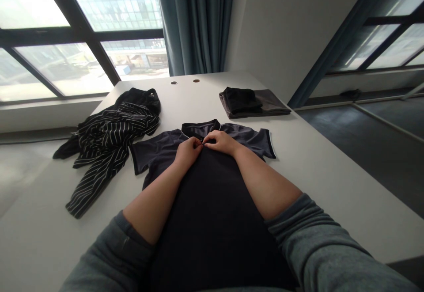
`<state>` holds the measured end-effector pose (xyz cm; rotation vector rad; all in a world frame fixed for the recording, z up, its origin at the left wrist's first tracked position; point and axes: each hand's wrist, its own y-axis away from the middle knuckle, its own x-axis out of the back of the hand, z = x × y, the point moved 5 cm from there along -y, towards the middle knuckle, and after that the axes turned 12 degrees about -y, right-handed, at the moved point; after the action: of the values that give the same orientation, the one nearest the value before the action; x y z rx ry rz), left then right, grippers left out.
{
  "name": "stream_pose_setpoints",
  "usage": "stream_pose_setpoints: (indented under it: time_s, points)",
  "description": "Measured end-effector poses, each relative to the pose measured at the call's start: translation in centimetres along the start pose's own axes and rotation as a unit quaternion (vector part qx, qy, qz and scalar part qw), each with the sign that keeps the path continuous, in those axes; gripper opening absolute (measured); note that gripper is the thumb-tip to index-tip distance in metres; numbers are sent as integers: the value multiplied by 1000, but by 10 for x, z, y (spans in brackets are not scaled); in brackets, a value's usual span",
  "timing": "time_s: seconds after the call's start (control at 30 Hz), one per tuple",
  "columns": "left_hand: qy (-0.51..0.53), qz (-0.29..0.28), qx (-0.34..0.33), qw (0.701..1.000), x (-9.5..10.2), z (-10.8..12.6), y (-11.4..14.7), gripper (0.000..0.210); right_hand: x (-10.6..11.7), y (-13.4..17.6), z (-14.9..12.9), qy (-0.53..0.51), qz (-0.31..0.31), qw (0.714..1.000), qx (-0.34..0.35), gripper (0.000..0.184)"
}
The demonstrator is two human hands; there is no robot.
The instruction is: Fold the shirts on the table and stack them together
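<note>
A dark short-sleeved polo shirt (218,203) with white-edged sleeves lies spread on the table, its collar (200,129) at the far end. Just below that collar, my left hand (189,151) pinches the front placket from the left. Fingertips almost meeting it, my right hand (219,143) pinches the same placket from the right. A small button seems to show between the fingers, though they cover most of it. Both forearms reach over the shirt's body.
Black-and-white striped clothing (115,128) lies in a loose heap at the left. Folded dark garments (253,103) are stacked at the back right of the white table (331,186). Two round holes are near the far edge, with a blue curtain (198,22) and windows behind.
</note>
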<state>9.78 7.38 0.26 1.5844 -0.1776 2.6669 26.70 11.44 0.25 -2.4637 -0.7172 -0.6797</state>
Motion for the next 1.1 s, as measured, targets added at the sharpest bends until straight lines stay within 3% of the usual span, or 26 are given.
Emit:
stream_pose_setpoints:
  time_s: [0.13, 0.57, 1.1]
  points:
    - [-30, -5, -23, 999, 2, 3, 2, 13, 0, 0, 2, 2, 2, 1000, -13, 14]
    - [-68, -6, 4, 998, 1, 4, 2, 6, 0, 0, 11, -81, -42, 994, -62, 14]
    - [-144, 7, -12, 989, -1, 9, 1, 11, -15, -11, 8, -67, -40, 997, -27, 14]
